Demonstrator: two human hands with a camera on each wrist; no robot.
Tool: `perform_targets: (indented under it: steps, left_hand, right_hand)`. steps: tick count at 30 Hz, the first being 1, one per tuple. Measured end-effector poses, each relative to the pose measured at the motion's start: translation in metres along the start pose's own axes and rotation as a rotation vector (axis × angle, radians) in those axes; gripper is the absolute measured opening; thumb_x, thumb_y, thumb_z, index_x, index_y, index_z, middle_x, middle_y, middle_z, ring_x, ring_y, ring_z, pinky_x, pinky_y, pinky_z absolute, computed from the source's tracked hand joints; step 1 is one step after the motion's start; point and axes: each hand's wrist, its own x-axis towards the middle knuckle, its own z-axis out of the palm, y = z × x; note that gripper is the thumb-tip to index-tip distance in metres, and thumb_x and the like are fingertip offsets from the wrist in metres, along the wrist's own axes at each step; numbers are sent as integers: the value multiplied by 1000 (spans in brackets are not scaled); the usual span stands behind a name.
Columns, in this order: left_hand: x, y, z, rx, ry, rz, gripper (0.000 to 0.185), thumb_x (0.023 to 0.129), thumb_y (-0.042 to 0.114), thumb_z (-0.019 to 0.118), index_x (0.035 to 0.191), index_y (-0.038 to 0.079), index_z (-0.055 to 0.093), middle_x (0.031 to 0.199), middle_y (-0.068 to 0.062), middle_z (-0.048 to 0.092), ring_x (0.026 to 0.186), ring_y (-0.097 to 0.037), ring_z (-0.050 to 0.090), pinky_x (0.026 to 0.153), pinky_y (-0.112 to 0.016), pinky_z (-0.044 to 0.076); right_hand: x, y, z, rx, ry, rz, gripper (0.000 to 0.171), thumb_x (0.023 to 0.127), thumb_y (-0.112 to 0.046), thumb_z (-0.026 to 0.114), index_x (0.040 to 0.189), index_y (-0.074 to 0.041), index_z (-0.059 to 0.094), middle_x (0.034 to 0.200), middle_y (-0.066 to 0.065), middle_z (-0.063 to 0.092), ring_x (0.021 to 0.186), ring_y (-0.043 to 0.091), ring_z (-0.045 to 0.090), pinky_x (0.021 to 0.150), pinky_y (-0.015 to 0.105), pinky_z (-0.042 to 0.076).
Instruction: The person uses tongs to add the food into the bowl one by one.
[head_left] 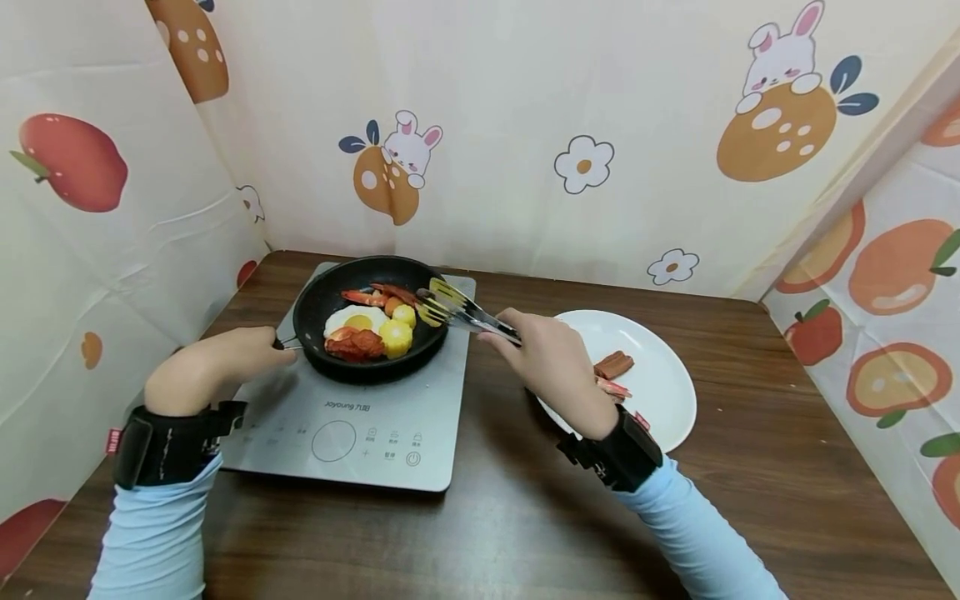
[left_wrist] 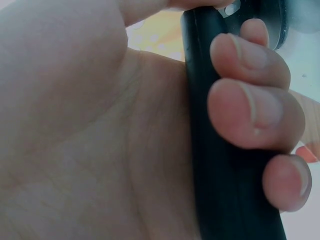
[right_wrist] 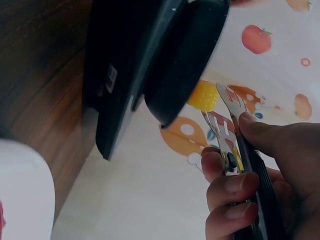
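Note:
My left hand point(head_left: 247, 354) grips the black pan handle point(left_wrist: 200, 100), fingers curled round it. The black frying pan point(head_left: 318, 287) sits on the induction cooker. In it lie a fried egg point(head_left: 341, 319), corn pieces point(head_left: 396, 337), a reddish piece of food point(head_left: 356, 344) and shrimp-like red strips point(head_left: 363, 297). My right hand point(head_left: 551, 358) holds slotted metal tongs point(head_left: 468, 315) by their dark handles, their heads over the pan's right rim. In the right wrist view, a corn piece point(right_wrist: 204, 96) shows beside the tong tips; I cannot tell whether they pinch it.
The silver induction cooker point(head_left: 420, 408) has its control panel toward me. On the right, a white plate point(head_left: 660, 392), partly behind my right forearm, bears a brown scored piece point(head_left: 613, 365) and a red-and-white strip point(head_left: 613, 387). Patterned cloth walls point(head_left: 510, 100) enclose the wooden table point(head_left: 750, 417).

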Motion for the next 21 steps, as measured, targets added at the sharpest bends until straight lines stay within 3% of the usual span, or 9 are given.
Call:
perform_targets:
  steps: [8, 15, 21]
  left_hand:
    - [0, 2, 0, -33, -17, -10, 73, 104, 35, 44, 144, -24, 26, 146, -47, 35, 128, -57, 46, 101, -65, 49]
    - [0, 0, -1, -106, -39, -2, 74, 105, 34, 40, 147, -22, 16, 148, -49, 24, 130, -64, 41, 75, -60, 60]
    - [0, -1, 2, -94, -34, -3, 75, 104, 33, 43, 147, -24, 18, 150, -48, 24, 134, -61, 38, 100, -65, 50]
  right_hand:
    - [4, -6, 10, -10, -37, -4, 31, 96, -49, 65, 103, -19, 69, 65, -4, 54, 56, 14, 46, 47, 28, 30]
    - [5, -8, 12, 3, -54, 12, 31, 96, -50, 66, 105, -20, 70, 67, -4, 58, 56, 14, 46, 46, 28, 31]
    - [4, -8, 16, 8, -71, 42, 39, 97, -53, 63, 109, -17, 69, 75, -2, 64, 59, 16, 53, 47, 29, 36]
